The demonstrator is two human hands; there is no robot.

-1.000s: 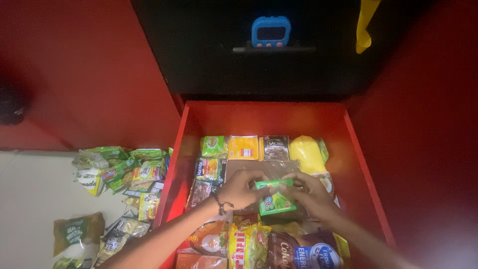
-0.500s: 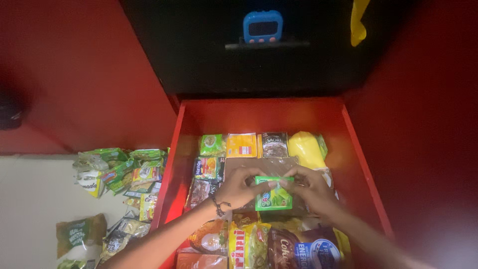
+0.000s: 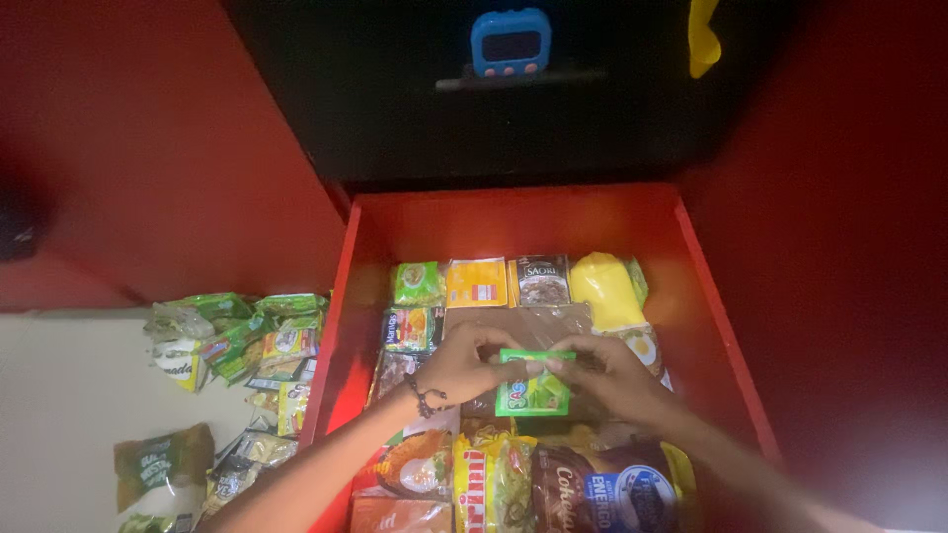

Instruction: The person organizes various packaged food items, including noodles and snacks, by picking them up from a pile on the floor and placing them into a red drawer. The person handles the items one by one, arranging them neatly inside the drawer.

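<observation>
A small green sachet (image 3: 534, 390) sits upright over the middle of the red drawer (image 3: 513, 222), pinched along its top edge from both sides. The left hand (image 3: 464, 363) grips the upper left corner with fingertips closed on it, and the right hand (image 3: 607, 375) grips the upper right corner the same way, so the packet hangs flat and face-on between them, held by its seal rather than its body. It hovers just above a brown flat packet (image 3: 538, 324) lying in the drawer

Behind it a row of sachets stands at the back: a green one (image 3: 419, 282), an orange one (image 3: 477, 283), a dark one (image 3: 542, 280) and a yellow pouch (image 3: 604, 290), packed side by side so their fronts show. Nearer the person lie larger bags, among them a yellow-and-red packet (image 3: 491, 484) and a brown pouch (image 3: 592, 489)

Outside the drawer, to the left, a loose heap of green packets (image 3: 237, 336) lies on a pale surface (image 3: 69, 415). Above, a blue timer (image 3: 511, 42) rests on a dark ledge
</observation>
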